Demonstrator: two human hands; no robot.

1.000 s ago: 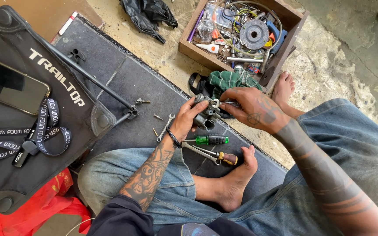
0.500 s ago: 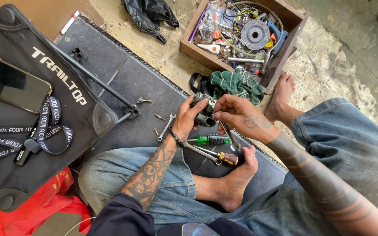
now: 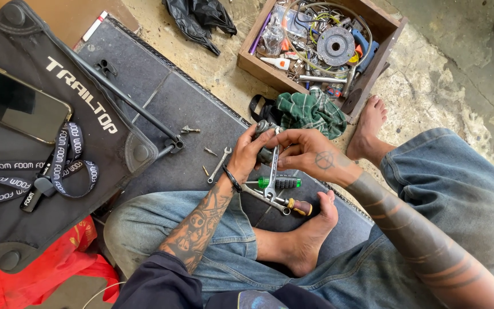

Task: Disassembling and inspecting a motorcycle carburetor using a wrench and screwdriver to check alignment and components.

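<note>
I sit on a dark mat (image 3: 172, 109) with my legs crossed. My left hand (image 3: 250, 153) grips a small dark metal part (image 3: 264, 130) just above the mat. My right hand (image 3: 307, 151) holds a silver wrench (image 3: 272, 171) upright, its upper end at that part. Below the hands lie a green-handled screwdriver (image 3: 278, 183), a brown-handled screwdriver (image 3: 293, 205) and another silver tool (image 3: 261, 197). A small spanner (image 3: 219, 165) and loose screws (image 3: 210, 151) lie on the mat to the left of my left hand.
A wooden box (image 3: 373, 63) full of tools, cables and a grinding disc stands at the top. A green checked cloth (image 3: 307, 111) lies before it. A black bag (image 3: 41, 143) with a phone (image 3: 15, 103) and lanyard (image 3: 35, 171) is at left, with red fabric (image 3: 35, 274) below.
My right hand has drawn back from over the part and turned the wrench upright. The view has shifted slightly; the left hand keeps its grip.
</note>
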